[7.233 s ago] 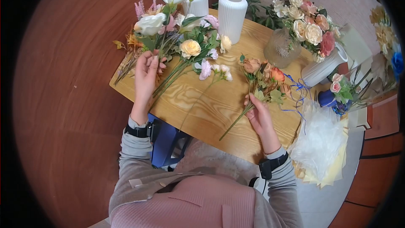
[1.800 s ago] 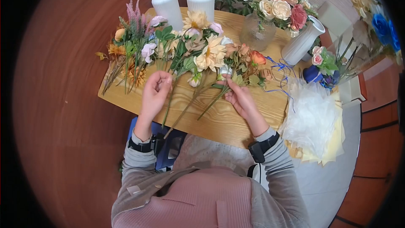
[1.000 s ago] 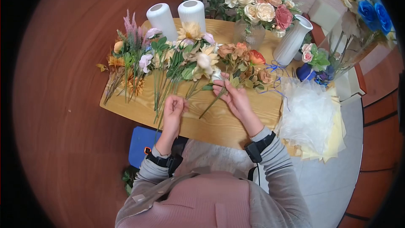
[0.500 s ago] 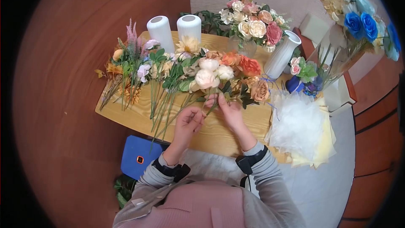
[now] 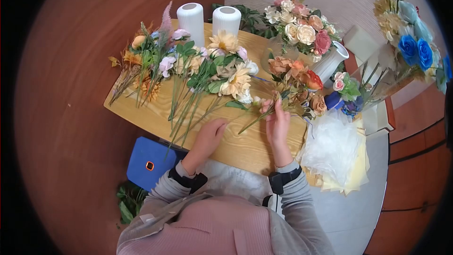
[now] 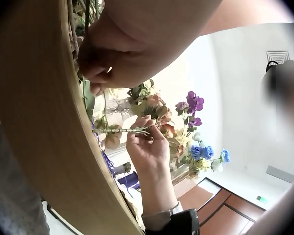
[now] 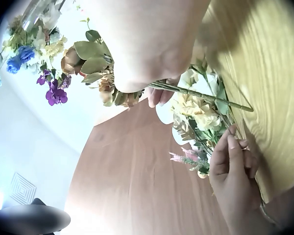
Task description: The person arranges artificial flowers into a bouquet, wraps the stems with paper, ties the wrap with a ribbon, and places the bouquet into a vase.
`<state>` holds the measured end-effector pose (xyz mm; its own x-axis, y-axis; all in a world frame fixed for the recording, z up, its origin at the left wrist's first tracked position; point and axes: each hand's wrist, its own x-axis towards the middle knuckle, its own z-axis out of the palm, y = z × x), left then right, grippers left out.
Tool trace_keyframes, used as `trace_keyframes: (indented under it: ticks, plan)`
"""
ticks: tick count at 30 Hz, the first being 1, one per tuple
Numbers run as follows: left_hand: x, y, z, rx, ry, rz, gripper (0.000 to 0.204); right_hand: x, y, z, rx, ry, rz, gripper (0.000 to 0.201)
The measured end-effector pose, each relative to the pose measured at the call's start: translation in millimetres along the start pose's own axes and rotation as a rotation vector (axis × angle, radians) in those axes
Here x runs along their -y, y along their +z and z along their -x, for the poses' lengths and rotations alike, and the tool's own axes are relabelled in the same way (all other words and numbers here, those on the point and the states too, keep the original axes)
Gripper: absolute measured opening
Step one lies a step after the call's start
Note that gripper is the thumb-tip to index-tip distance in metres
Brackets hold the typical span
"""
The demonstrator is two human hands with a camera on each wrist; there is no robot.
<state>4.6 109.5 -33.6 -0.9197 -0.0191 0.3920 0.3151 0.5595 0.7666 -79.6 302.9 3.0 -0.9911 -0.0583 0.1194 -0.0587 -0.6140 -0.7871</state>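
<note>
— Where are your hands?

— My right hand (image 5: pixel 277 122) is raised off the wooden table (image 5: pixel 245 144), fingers pinched around the stems of an orange flower bunch (image 5: pixel 296 81). The bunch tilts up to the right, its stem ends pointing down-left over the tabletop.

— And the other?

— My left hand (image 5: pixel 211 131) rests on the table, fingers loosely curled and gripping nothing, beside the stems of the laid-out flowers (image 5: pixel 213 73). Behind those stand two white ribbed vases (image 5: pixel 207 19); a heap of white wrapping mesh (image 5: pixel 333 148) lies at my right.
</note>
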Motion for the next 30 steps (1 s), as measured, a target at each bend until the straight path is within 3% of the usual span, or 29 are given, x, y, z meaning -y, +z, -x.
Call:
trace_keyframes:
  ticks: [7,11,14,16,20,22,26,28,29,30]
  plan:
    - [-7,-6,-9,-0.117,-0.115,-0.133,0.018,-8,-8,-2,0.079,0.101,-0.106,0.031]
    - [-15,-46,-15,-0.193,-0.046,-0.183,0.019,-11,-6,1,0.168,0.187,-0.065,0.039]
    - [15,-98,-28,-0.366,-0.116,-0.347,0.021,-11,-4,4,0.191,0.217,-0.012,0.037]
    - [44,-130,-39,-0.509,-0.02,-0.57,0.023,-11,-3,5,0.197,0.224,-0.014,0.035]
    - [99,-164,-65,-0.511,0.019,-0.679,0.024,-13,-5,4,0.192,0.223,0.047,0.039]
    - [110,-170,-76,-0.362,-0.148,-0.625,0.023,-12,-6,5,0.19,0.232,0.066,0.04]
    - [131,-174,-89,-0.309,-0.178,-0.675,0.021,-11,1,8,0.189,0.244,0.115,0.039]
    - [134,-174,-93,-0.431,-0.005,-0.664,0.019,-9,1,8,0.172,0.226,0.134,0.037]
    - [133,-174,-93,-0.518,0.008,-0.665,0.018,-8,-1,8,0.174,0.255,0.207,0.033]
    - [131,-171,-92,-0.502,0.02,-0.655,0.018,-7,-1,8,0.175,0.285,0.278,0.03]
